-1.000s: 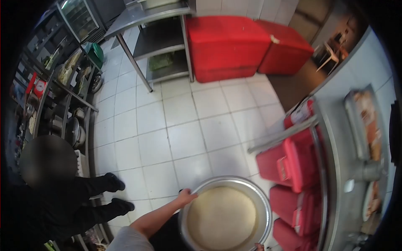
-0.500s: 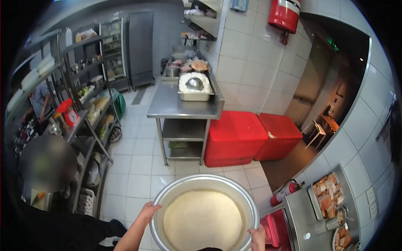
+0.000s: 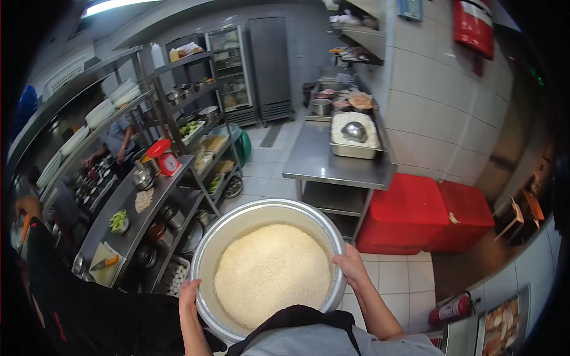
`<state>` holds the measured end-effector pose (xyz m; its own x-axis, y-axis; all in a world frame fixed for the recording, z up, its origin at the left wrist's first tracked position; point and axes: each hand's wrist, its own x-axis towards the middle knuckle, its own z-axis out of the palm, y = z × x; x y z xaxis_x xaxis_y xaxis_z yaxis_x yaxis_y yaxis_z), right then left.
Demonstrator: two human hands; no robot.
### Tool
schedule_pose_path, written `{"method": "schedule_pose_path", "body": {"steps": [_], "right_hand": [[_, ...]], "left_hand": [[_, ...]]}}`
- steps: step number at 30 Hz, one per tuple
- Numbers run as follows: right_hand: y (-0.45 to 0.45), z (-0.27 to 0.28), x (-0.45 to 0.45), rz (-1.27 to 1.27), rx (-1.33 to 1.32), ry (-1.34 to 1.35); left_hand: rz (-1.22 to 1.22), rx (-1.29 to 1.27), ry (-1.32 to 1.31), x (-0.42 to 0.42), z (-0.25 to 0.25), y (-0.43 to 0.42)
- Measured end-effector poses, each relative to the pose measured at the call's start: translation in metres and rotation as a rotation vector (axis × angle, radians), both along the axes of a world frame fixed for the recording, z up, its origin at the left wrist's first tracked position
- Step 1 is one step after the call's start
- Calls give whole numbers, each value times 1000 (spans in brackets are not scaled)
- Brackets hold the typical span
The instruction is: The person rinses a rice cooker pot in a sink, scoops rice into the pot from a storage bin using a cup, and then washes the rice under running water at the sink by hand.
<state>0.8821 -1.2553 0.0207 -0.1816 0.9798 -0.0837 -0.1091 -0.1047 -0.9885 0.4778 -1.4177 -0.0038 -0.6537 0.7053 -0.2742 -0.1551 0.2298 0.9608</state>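
Note:
I carry a large round metal pot (image 3: 279, 213) in front of my body, holding a broad mass of pale, rice-like grains (image 3: 270, 276). My left hand (image 3: 189, 293) is closed on the left side of its rim. On the opposite side, my right hand (image 3: 350, 267) grips the rim with the thumb over the edge. The pot's underside is hidden from view.
At left, a steel counter (image 3: 159, 204) bears a red scale (image 3: 163, 158), a knife (image 3: 105, 262) and green vegetables; a person in black is close by. Ahead are a steel table (image 3: 335, 165) and red bins (image 3: 398, 216). A fire extinguisher (image 3: 454, 310) is at lower right.
My view has swung left, so the table and red bins sit further right and more of the left counter shows. The pot stays in both hands and appears further left in view.

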Motion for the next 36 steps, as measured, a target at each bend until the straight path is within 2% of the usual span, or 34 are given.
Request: {"method": "schedule_pose_path", "body": {"steps": [3, 6, 7, 12, 16, 19, 20, 21, 24, 28, 31, 36], "right_hand": [[63, 1, -55, 179, 10, -30], [123, -7, -112, 283, -11, -50], [141, -10, -130, 294, -10, -49], [225, -34, -201, 314, -20, -68], [283, -33, -230, 344, -141, -44], [342, -63, -254, 229, -118, -129], [361, -67, -259, 214, -110, -166], [382, -65, -265, 258, -85, -102], [441, -59, -289, 245, -93, -44], [493, -21, -315, 247, -101, -57], [543, -36, -341, 234, -138, -67], [609, -43, -383, 119, -203, -57]], "left_hand": [[105, 57, -60, -29, -21, -5], [276, 28, 27, -58, -31, 15], [334, 30, 39, -88, -55, 23], [309, -22, 39, -145, -32, 98], [308, -56, 20, -176, -23, 165], [285, -125, 60, -194, 0, 234], [281, -137, 66, -198, -1, 251], [245, -95, 38, -222, -23, 265], [263, 7, 34, -242, -15, 330], [260, -28, 80, -272, -5, 392], [226, -84, 85, -295, 3, 447], [111, -124, 123, -374, -16, 564]]}}
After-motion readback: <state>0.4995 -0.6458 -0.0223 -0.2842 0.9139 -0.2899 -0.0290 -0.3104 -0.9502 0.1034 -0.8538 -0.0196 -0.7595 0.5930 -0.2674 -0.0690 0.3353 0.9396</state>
